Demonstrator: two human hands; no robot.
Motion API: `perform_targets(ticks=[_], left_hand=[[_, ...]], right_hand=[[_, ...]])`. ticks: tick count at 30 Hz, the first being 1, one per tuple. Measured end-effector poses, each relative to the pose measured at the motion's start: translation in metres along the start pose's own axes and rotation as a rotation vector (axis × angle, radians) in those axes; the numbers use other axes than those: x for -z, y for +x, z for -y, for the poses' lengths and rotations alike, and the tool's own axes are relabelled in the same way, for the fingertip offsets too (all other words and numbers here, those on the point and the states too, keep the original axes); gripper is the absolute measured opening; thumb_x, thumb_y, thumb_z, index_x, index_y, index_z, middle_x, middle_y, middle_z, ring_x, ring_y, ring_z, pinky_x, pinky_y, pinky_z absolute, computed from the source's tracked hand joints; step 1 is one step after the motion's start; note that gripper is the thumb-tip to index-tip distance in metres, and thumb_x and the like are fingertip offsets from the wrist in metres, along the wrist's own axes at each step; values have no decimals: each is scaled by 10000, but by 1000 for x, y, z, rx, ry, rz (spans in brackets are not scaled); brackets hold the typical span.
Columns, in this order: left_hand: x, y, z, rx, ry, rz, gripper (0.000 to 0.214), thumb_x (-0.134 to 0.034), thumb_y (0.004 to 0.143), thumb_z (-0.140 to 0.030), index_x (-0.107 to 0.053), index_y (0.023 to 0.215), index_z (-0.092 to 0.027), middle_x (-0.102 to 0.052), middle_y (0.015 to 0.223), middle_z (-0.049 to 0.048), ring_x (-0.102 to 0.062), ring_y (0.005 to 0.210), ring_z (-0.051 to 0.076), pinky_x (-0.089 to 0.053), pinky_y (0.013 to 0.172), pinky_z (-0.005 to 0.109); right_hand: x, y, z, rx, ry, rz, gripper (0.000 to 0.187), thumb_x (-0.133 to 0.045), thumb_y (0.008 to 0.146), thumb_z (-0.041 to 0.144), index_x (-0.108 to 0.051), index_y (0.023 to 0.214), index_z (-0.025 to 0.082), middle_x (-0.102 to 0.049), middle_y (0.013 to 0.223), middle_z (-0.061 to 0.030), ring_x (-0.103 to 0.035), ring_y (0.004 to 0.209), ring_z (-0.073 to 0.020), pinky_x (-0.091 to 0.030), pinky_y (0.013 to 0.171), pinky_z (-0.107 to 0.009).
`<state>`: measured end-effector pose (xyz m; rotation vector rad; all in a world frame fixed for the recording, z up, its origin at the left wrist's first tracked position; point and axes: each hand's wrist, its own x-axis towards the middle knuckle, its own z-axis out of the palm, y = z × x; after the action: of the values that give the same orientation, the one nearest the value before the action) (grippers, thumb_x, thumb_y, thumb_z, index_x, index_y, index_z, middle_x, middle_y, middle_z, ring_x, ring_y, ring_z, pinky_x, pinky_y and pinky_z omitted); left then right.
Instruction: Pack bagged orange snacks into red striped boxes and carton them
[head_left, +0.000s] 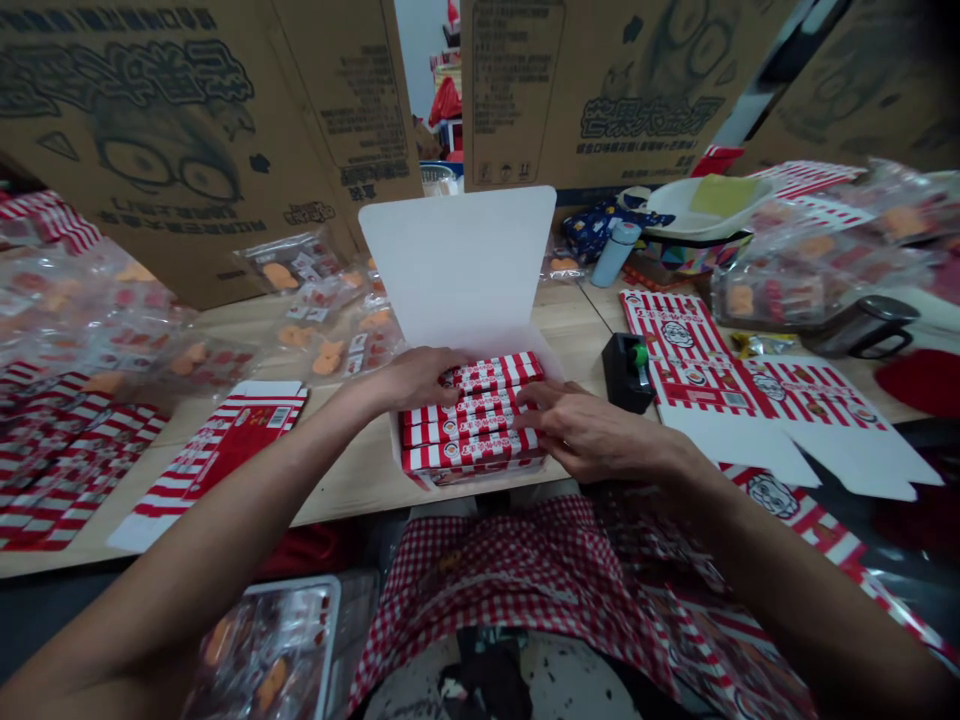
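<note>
Left hand (416,378) and right hand (592,430) are lying open, not grasping, on red-striped packs (472,420) inside a white carton (549,352). The carton is sitting near the tabletop's (352,480) front edge, lid (457,262) standing upright, tape dispenser (628,372) just right.

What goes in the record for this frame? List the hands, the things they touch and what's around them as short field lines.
left hand: left hand resting on red-and-white striped boxes
right hand: right hand lying on the same boxes
container: boxes sit in an open white carton, lid upright
nearby: black tape dispenser, flat printed carton blanks, clear packets of orange pieces
worn: red-checked apron
</note>
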<state>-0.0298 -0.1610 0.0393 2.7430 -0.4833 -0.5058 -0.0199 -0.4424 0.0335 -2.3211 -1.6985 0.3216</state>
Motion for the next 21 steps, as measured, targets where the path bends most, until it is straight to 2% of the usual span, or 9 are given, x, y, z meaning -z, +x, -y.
perform_targets(ticks=[6,12,14,18,21], left_hand=[[0,1,5,-27,6,7,628,-554,837,-338,-511,1464,-322,-629,1440,50,-590,1245,300,-425,1024,377],[-2,2,6,-35,-4,-11,647,-544,835,-330,-495,1481,-308,-592,1482,59,-580,1268,287,-404,1050,377],[-1,2,4,-17,-7,2,659,-549,830,-333,-489,1486,-321,-608,1465,51,-579,1268,291,-403,1051,374],[2,0,0,-9,-15,8,691,-565,818,-326,-472,1503,-334,-647,1416,49,-569,1280,313,-409,1056,396],[1,-3,-3,-37,-9,3,682,-561,832,-319,-469,1508,-320,-644,1418,63,-553,1302,320,-411,1069,419]], right_hand=[[-3,-4,-3,-5,56,-27,349,-541,876,81,-708,1150,218,-642,1244,-121,-589,1172,-270,-446,1063,-464],[-8,-6,1,-33,4,-32,301,-526,890,98,-674,1140,176,-628,1263,-140,-571,1199,-280,-405,1106,-491],[-11,-6,3,-61,-13,-47,311,-556,882,119,-661,1166,186,-588,1321,-143,-528,1262,-294,-383,1127,-500],[-14,-5,7,-120,-90,-102,343,-641,840,158,-642,1181,192,-437,1503,-161,-344,1441,-352,-262,1200,-555],[-13,-3,8,-91,-112,-51,321,-603,849,125,-622,1165,180,-524,1411,-180,-429,1378,-333,-274,1188,-547]])
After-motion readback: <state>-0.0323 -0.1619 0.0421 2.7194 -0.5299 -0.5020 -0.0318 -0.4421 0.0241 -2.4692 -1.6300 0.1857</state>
